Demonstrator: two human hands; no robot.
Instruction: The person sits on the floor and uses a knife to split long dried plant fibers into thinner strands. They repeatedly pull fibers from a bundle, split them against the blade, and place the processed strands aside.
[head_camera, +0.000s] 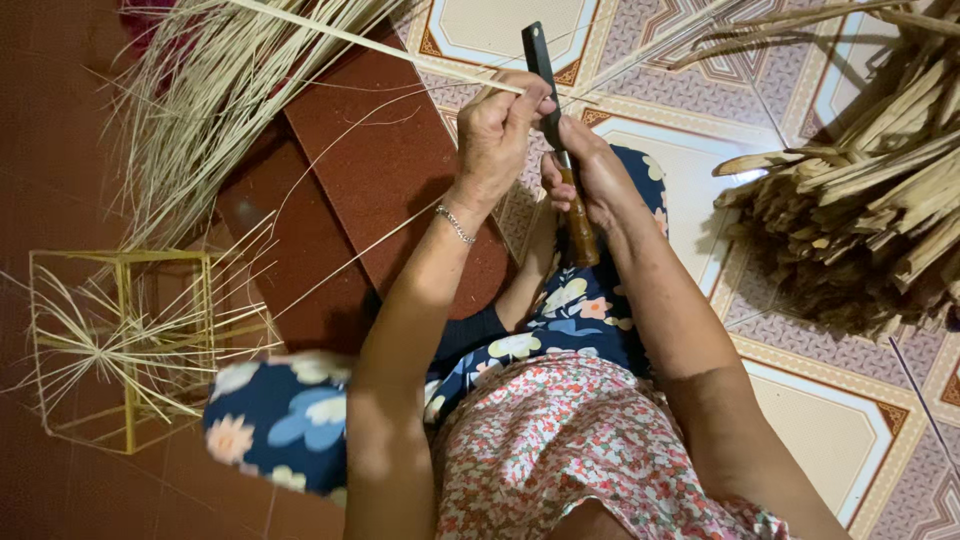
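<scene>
My left hand (498, 135), a thin silver bracelet on its wrist, pinches a long pale bamboo strip (350, 38) that runs up and to the left. My right hand (590, 175) grips the brown wooden handle of a knife (553, 120); its dark blade points up past my left thumb and meets the strip there. Both hands work above my knees, which are covered in dark blue floral cloth.
A loose sheaf of thin pale strips (215, 90) fans over a reddish-brown step (380, 160) at the upper left. A yellow stick frame (125, 340) with crossing strips stands at left. A heap of split bamboo pieces (870, 200) lies at right on patterned floor tiles (830, 420).
</scene>
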